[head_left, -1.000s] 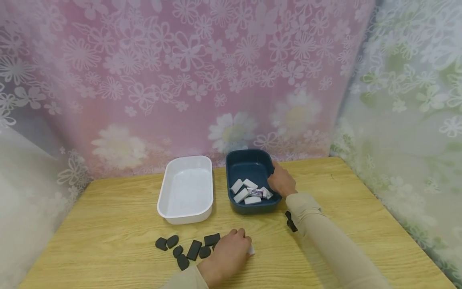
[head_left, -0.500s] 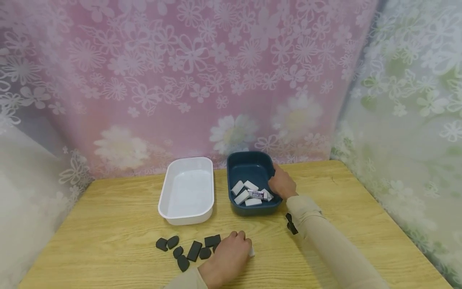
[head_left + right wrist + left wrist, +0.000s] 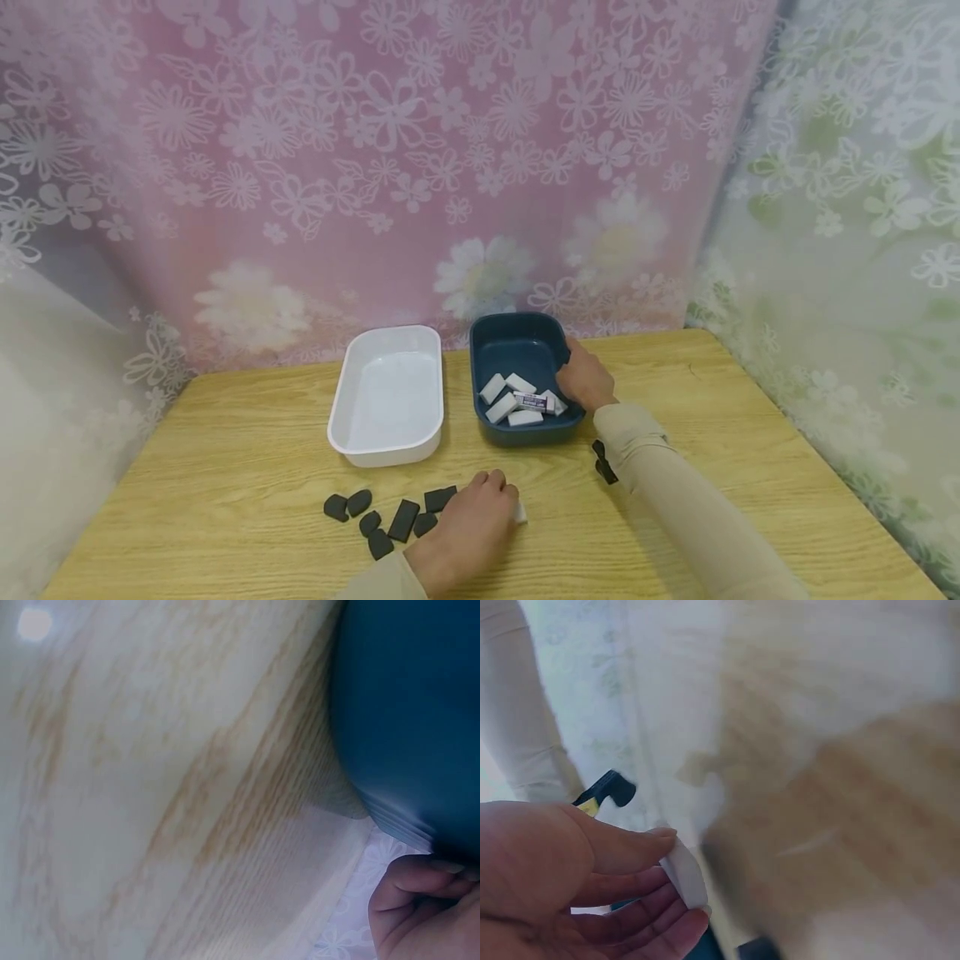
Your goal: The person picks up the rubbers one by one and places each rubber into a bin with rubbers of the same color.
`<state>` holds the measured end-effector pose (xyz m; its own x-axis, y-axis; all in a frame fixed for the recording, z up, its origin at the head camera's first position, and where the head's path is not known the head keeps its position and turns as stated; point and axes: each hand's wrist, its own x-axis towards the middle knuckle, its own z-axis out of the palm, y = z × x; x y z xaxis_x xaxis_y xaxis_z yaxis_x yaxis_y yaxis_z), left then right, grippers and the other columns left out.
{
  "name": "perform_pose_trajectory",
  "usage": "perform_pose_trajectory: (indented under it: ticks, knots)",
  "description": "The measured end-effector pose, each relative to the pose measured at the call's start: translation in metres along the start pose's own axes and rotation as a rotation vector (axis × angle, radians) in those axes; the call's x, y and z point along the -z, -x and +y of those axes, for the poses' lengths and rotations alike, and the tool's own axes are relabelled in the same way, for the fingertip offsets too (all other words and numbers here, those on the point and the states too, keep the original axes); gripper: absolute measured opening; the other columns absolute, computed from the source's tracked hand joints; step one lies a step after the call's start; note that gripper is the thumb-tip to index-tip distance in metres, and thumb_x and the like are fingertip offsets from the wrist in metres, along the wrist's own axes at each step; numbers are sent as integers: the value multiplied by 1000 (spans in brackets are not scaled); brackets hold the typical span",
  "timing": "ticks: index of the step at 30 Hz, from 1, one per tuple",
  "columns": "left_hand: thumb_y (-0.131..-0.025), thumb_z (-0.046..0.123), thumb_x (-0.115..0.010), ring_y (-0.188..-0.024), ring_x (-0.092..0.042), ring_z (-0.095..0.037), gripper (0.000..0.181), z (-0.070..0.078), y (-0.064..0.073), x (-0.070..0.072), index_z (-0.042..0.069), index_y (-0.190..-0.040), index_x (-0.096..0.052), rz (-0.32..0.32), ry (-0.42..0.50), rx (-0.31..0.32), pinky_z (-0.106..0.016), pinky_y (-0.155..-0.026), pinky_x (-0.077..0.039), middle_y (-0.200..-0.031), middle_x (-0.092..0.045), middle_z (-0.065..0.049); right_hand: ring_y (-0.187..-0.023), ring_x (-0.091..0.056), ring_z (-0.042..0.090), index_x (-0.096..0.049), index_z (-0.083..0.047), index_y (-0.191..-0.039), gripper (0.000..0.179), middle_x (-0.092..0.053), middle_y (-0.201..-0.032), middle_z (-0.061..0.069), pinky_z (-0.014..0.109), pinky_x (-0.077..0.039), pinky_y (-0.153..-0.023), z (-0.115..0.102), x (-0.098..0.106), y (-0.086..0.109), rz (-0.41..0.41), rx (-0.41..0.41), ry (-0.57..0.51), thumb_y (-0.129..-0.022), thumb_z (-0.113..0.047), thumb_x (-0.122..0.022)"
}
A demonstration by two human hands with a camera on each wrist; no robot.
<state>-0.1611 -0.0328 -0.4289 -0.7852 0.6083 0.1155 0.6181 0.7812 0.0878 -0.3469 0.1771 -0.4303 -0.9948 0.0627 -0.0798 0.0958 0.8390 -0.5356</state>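
At the front of the table my left hand (image 3: 474, 523) pinches a white eraser (image 3: 684, 874) between thumb and fingertips; in the head view only a white corner shows past the hand. My right hand (image 3: 587, 375) grips the right rim of the dark blue tub (image 3: 517, 331), and the right wrist view has its curled fingers (image 3: 409, 883) at the tub's edge. Inside the tub lie several white erasers (image 3: 502, 407), one in a printed sleeve (image 3: 531, 402). Left of my left hand, several flat black pieces (image 3: 403, 521) are scattered, some rectangular, some rounded; the hand hides part of the group.
A white tub (image 3: 386, 400) stands to the left of the blue one, with bare bottom. Both are on a wood-grain table (image 3: 247, 442) near its back edge. A floral curtain (image 3: 420, 208) hangs behind, and others flank the sides.
My left hand has shifted very slightly up and to the left with the white eraser. The right hand and the blue tub stay as they were.
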Motion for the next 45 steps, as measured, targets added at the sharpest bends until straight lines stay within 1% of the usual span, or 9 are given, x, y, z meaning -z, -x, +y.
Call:
perform_pose_trajectory:
  ticks: [4,11,16,19,24,30,33,38,45]
  knots:
    - [-86,14,-71,-79,-52,-15,13,-7,-5,13,6,-96,-66,16,63,-15,-25,-64,-48,-86,-53,-2,-84,-61,31,-22,-12,-152,64,-54,-130,23,38,-44,-55,0,-3,0,0,3,4,-91,-7,-40]
    - [-87,18,-72,-78,-50,-16,17,-21,-21,37,6,-97,-66,141,49,-44,-23,-65,-45,-87,-53,-3,-88,-61,33,-23,-12,-152,64,-53,-132,22,38,-43,-55,-1,-1,0,18,10,2,-91,-7,-40]
    - [-87,19,-72,-79,-52,-17,19,-27,-34,46,6,-100,-66,174,24,-69,-24,-65,-46,-91,-56,-4,-63,-53,26,-21,-12,-153,65,-61,-116,22,34,-34,-46,1,1,0,6,-5,-5,-91,-7,-40]
    - [-87,19,-72,-78,-53,-17,19,-34,-43,50,6,-100,-66,172,43,-67,-26,-67,-47,-90,-57,-4,-57,-48,23,-20,-13,-153,66,-62,-112,22,33,-33,-45,1,1,1,2,-9,-4,-91,-7,-40]
    - [-89,18,-70,-78,-54,-18,15,-45,-57,57,7,-98,-66,158,82,-44,-27,-68,-48,-89,-57,-5,-73,-59,29,-20,-13,-153,65,-56,-127,23,36,-40,-50,0,1,2,-5,-9,1,-91,-7,-40]
    - [-90,17,-68,-80,-54,-21,17,-54,-77,64,5,-103,-66,124,87,-22,-30,-71,-49,-93,-58,-7,-78,-60,31,-21,-13,-153,64,-56,-126,23,37,-41,-51,-1,0,1,2,-14,-5,-91,-7,-40]
    - [-91,18,-67,-80,-54,-21,15,-59,-86,63,5,-100,-67,129,73,-33,-31,-73,-48,-91,-58,-7,-82,-61,32,-21,-14,-153,65,-55,-128,22,38,-42,-54,0,-2,0,4,-13,-6,-91,-7,-40]
    - [-92,16,-65,-81,-55,-21,16,-66,-101,59,4,-102,-67,137,94,-52,-31,-75,-47,-92,-59,-7,-97,-60,36,-22,-13,-153,65,-51,-133,22,47,-48,-66,0,-1,0,12,-7,-5,-91,-7,-41]
    - [-94,14,-62,-85,-55,-21,15,-69,-122,59,4,-104,-67,103,117,-12,-32,-79,-47,-95,-60,-8,-113,-54,38,-22,-12,-152,62,-48,-137,21,55,-45,-86,-2,-1,0,-1,-44,7,-93,-9,-42]
